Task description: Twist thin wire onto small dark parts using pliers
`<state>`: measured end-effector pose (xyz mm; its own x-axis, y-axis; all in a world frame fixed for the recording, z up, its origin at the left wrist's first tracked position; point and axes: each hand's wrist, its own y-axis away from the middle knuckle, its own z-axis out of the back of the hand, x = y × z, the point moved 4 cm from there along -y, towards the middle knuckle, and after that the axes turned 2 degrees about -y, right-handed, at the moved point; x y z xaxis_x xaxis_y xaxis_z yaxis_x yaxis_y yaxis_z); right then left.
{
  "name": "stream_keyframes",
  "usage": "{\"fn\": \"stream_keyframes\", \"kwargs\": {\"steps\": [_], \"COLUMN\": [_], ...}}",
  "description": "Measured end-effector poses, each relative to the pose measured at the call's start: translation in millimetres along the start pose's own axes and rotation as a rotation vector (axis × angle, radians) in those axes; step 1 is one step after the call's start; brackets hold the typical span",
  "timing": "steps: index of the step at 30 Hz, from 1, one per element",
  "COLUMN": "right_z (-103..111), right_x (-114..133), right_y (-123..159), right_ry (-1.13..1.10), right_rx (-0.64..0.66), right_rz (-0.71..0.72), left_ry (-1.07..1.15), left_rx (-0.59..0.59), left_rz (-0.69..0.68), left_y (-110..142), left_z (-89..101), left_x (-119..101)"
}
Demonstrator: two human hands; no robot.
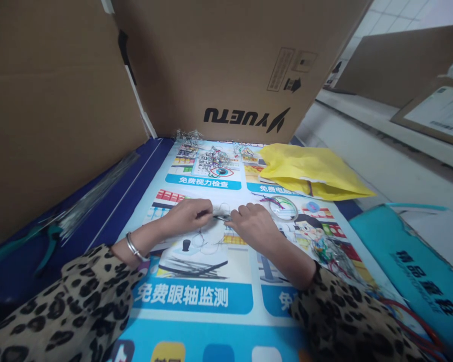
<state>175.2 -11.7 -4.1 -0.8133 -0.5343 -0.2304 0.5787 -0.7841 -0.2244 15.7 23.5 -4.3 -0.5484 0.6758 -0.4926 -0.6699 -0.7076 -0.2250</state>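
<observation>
My left hand (186,217), with a silver bangle at the wrist, is closed in a pinch over the printed sheet. My right hand (253,224) is closed opposite it, fingers curled. Between the two sets of fingertips runs a short piece of thin dark wire (222,218), and both hands grip it. Fine wire loops (206,241) hang or lie just beneath; which, I cannot tell. Closer to me lies a loose bundle of dark straight wires (192,269). A clear round ring or dish (283,208) with purple strands sits right of my right hand.
Tangled wire pieces (216,158) lie at the back, more coloured wires (334,259) at right. A yellow bag (311,168) and teal box (407,271) are on the right. Green-handled pliers (47,244) and a silvery wire bundle (94,198) lie left. Cardboard walls (226,65) enclose the back and left.
</observation>
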Motion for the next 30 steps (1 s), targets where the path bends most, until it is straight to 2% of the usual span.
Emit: {"fn": "stream_keyframes", "kwargs": {"steps": [11, 19, 30], "right_z": [-0.5, 1.2, 0.7], "right_x": [-7.2, -3.8, -2.3], "right_y": [5.0, 2.7, -1.2], "right_ry": [-0.001, 0.0, -0.032], "right_rx": [-0.027, -0.037, 0.001], "right_rz": [-0.029, -0.036, -0.024], "left_ry": [0.084, 0.1, 0.046], "left_rx": [-0.038, -0.046, -0.036], "left_rz": [0.023, -0.026, -0.024], "left_y": [-0.2, -0.7, -0.5], "left_z": [-0.6, -1.2, 0.1], "left_x": [12.0, 10.3, 3.6]}}
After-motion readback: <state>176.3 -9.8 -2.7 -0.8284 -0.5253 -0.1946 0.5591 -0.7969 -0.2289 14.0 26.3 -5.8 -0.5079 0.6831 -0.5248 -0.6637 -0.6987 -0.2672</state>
